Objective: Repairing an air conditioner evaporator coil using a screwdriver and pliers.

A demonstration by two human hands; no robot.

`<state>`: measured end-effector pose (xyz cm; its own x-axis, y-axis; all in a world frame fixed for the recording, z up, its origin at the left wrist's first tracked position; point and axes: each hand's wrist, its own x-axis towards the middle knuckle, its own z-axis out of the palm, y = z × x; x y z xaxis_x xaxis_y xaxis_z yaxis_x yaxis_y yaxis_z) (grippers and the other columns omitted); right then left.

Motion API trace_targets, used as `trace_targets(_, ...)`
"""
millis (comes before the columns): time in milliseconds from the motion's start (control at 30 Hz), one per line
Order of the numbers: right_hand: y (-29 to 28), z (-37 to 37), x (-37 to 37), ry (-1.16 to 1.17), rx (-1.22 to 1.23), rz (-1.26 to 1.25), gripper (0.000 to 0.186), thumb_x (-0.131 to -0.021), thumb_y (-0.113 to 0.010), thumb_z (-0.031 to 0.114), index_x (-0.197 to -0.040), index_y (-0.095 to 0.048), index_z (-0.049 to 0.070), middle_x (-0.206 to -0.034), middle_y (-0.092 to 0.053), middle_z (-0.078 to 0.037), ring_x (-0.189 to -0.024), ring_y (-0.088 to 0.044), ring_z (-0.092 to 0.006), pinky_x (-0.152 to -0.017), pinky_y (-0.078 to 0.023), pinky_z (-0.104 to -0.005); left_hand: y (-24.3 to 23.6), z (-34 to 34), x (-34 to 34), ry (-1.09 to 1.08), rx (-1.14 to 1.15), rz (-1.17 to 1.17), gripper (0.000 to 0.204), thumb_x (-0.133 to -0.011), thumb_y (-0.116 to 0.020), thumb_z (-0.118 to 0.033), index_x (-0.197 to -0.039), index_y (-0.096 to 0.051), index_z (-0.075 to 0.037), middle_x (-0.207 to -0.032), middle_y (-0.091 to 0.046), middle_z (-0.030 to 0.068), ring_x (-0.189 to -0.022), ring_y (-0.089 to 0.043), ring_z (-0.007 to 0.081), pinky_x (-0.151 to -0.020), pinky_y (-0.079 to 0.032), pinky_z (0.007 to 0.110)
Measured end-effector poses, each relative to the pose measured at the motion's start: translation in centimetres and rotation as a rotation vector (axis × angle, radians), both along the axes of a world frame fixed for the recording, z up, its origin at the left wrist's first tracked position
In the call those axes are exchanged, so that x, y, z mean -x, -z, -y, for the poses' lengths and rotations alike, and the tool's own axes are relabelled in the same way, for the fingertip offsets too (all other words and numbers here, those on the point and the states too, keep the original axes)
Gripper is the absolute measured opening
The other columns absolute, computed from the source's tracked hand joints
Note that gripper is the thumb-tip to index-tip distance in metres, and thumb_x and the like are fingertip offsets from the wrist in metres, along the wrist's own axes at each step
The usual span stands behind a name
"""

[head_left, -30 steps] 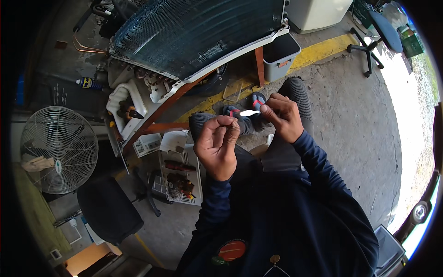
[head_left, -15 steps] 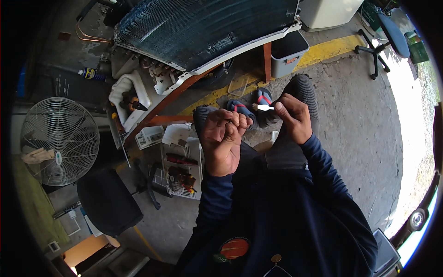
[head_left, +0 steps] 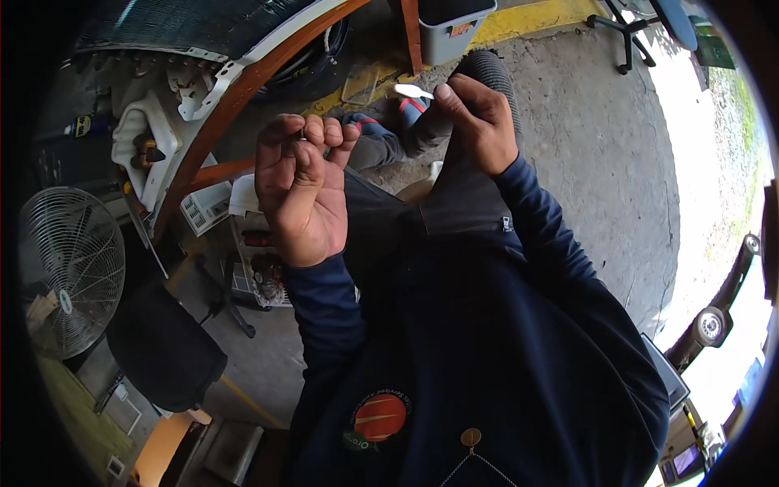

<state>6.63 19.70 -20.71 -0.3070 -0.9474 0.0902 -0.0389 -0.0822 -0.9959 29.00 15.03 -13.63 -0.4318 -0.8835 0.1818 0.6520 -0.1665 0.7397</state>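
Observation:
My left hand point(head_left: 304, 195) is raised with the palm toward me, its thumb and fingertips pinched together. A thin dark bit shows between those fingertips, too small to name. In my right hand point(head_left: 485, 122), thumb and forefinger grip a small white paddle-ended piece point(head_left: 412, 92). Its flat, rounded end points left toward my left hand, and the two hands are well apart. The rest of the piece is hidden in my fingers. Both hands are held out over my dark-trousered legs point(head_left: 462, 191).
A finned coil point(head_left: 195, 32) rests on a red-brown metal stand point(head_left: 243, 101) at upper left. Behind my hands is a grey bin point(head_left: 450, 42). A caged fan point(head_left: 75, 276), a black chair point(head_left: 166, 349) and a low stand with tools point(head_left: 264, 272) are at left.
The view has shifted, so the coil and stand sit farther up and left. My hands appear higher and farther left, a little wider apart. Both keep their pinches.

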Motion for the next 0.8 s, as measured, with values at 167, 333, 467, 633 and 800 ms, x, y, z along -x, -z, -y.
trace_targets(167, 0.4, -0.7, 0.8, -0.009, -0.106, 0.039, 0.037, -0.109, -0.061, 0.028, -0.087, -0.067, -0.002, -0.075, -0.056, -0.001, -0.066, -0.047, -0.0106, -0.063, -0.040, -0.0254, 0.7, -0.1, -0.3, -0.011, -0.019, 0.039, 0.032, -0.104, -0.057, -0.002, -0.136, -0.054, -0.005, -0.114, -0.057, 0.0100, -0.106, -0.057, 0.0224, -0.108, -0.049, 0.043)
trace_targets(333, -0.1, -2.1, 1.3, -0.108, -0.232, 0.139, 0.035, -0.111, -0.057, 0.029, -0.097, -0.070, 0.000, -0.078, -0.059, 0.000, -0.069, -0.049, -0.0091, -0.066, -0.041, -0.0245, 1.0, -1.2, -1.4, -0.006, -0.006, 0.113, 0.029, -0.106, -0.057, -0.007, -0.135, -0.055, -0.006, -0.116, -0.056, 0.0090, -0.110, -0.055, 0.0218, -0.108, -0.047, 0.042)
trace_targets(467, -1.8, -2.5, 0.9, -0.144, -0.278, 0.154, 0.033, -0.112, -0.054, 0.029, -0.103, -0.071, 0.002, -0.084, -0.061, -0.001, -0.075, -0.050, -0.0086, -0.070, -0.042, -0.0248, 1.9, -1.4, -2.0, -0.028, -0.070, 0.101, 0.028, -0.106, -0.056, -0.004, -0.133, -0.056, -0.005, -0.116, -0.057, 0.0097, -0.109, -0.056, 0.0216, -0.106, -0.048, 0.041)
trace_targets(633, -4.4, -1.9, -0.2, -0.226, -0.237, 0.141, 0.030, -0.111, -0.057, 0.026, -0.104, -0.070, 0.000, -0.088, -0.061, -0.003, -0.078, -0.051, -0.0104, -0.074, -0.043, -0.0259, 2.3, -1.9, -2.0, -0.021, -0.091, 0.010, 0.027, -0.105, -0.056, -0.002, -0.132, -0.056, -0.003, -0.113, -0.058, 0.0103, -0.107, -0.056, 0.0209, -0.104, -0.049, 0.040)
trace_targets(800, -6.3, 0.5, -1.9, -0.367, -0.159, -0.176, 0.026, -0.107, -0.062, 0.021, -0.104, -0.068, -0.004, -0.087, -0.059, -0.006, -0.077, -0.051, -0.0140, -0.073, -0.043, -0.0275, 1.7, -2.1, -2.9, -0.111, -0.156, 0.013, 0.025, -0.103, -0.059, 0.000, -0.127, -0.059, -0.001, -0.109, -0.062, 0.0109, -0.102, -0.059, 0.0198, -0.100, -0.050, 0.036)
